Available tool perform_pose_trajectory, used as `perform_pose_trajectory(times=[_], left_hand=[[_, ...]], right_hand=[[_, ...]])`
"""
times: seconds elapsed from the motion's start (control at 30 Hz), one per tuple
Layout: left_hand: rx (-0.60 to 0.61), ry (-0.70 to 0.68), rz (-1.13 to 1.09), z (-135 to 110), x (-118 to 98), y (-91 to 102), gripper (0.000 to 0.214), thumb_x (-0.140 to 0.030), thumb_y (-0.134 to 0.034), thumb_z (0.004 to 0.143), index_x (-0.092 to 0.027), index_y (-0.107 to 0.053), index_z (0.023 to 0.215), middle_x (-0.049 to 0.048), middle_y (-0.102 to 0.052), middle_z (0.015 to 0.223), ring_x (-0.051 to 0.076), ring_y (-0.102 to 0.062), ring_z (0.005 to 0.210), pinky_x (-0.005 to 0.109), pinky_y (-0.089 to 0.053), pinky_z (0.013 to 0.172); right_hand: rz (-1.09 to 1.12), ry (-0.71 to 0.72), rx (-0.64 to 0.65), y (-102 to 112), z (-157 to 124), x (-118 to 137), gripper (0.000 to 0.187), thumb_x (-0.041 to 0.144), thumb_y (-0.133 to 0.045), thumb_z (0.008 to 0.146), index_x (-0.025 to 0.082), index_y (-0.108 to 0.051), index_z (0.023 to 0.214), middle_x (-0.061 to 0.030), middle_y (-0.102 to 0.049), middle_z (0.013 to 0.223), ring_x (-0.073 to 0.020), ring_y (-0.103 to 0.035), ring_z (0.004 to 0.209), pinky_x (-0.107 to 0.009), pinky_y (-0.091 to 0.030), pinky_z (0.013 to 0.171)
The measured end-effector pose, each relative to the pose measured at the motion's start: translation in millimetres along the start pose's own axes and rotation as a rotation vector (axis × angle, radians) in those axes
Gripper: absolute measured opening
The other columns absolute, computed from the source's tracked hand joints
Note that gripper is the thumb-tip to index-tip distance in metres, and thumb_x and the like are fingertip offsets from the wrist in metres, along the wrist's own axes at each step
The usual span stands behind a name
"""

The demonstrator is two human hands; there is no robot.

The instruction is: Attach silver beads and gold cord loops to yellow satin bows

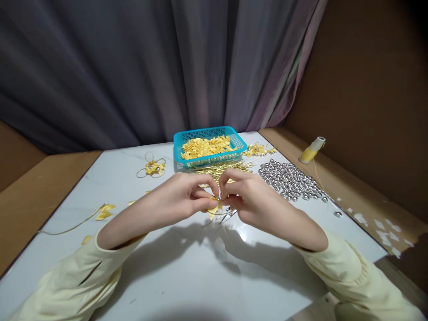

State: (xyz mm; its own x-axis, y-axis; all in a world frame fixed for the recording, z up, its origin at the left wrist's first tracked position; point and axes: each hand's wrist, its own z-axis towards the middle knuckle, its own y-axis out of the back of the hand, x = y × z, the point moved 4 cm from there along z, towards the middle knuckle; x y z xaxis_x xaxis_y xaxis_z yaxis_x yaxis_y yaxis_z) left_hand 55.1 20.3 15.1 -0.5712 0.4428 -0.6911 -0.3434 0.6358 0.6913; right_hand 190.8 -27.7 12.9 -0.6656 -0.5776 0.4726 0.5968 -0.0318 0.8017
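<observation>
My left hand [182, 198] and my right hand [249, 198] meet over the middle of the white table [187, 272]. Both pinch a small yellow petal piece [213, 209] between thumb and fingertips, a little above the tabletop. Thin gold wire and a small silver bit [229, 215] hang just below my right fingers. Both arms wear pale yellow sleeves.
A teal basket [210, 133] of yellow petals stands behind the hands, with gold wire pins [230, 168] in front of it. Silver beads [290, 180] lie heaped at the right. A yellow thread spool [312, 150] lies far right. Finished yellow flowers [153, 167] and loose petals [105, 211] lie at the left.
</observation>
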Motion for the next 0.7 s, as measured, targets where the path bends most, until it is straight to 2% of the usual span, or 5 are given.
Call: perform_pose_trajectory(times=[0.23, 0.7], left_hand=[[-0.085, -0.025, -0.013, -0.8, -7.6, 2.1, 0.014, -0.029, -0.053, 0.081, -0.019, -0.056, 0.090, -0.0013, -0.065, 0.066, 0.013, -0.059, 0.061, 0.020, -0.042, 0.055], [-0.072, -0.080, 0.016, -0.5, -3.8, 0.9, 0.014, -0.031, -0.055, 0.081, -0.020, -0.056, 0.091, -0.0035, -0.065, 0.065, 0.011, -0.056, 0.060, 0.018, -0.041, 0.054]], right_hand=[[0.039, -0.006, -0.043, 5.2, 3.1, -0.3, 0.020, -0.004, -0.048, 0.071, 0.013, -0.059, 0.069, -0.0031, -0.053, 0.083, -0.0112, -0.049, 0.069, -0.023, -0.035, 0.059], [0.097, 0.045, -0.046, 3.5, 4.1, -6.5, 0.022, -0.007, -0.051, 0.066, 0.011, -0.063, 0.067, -0.0018, -0.050, 0.081, -0.0074, -0.047, 0.067, -0.018, -0.034, 0.056]])
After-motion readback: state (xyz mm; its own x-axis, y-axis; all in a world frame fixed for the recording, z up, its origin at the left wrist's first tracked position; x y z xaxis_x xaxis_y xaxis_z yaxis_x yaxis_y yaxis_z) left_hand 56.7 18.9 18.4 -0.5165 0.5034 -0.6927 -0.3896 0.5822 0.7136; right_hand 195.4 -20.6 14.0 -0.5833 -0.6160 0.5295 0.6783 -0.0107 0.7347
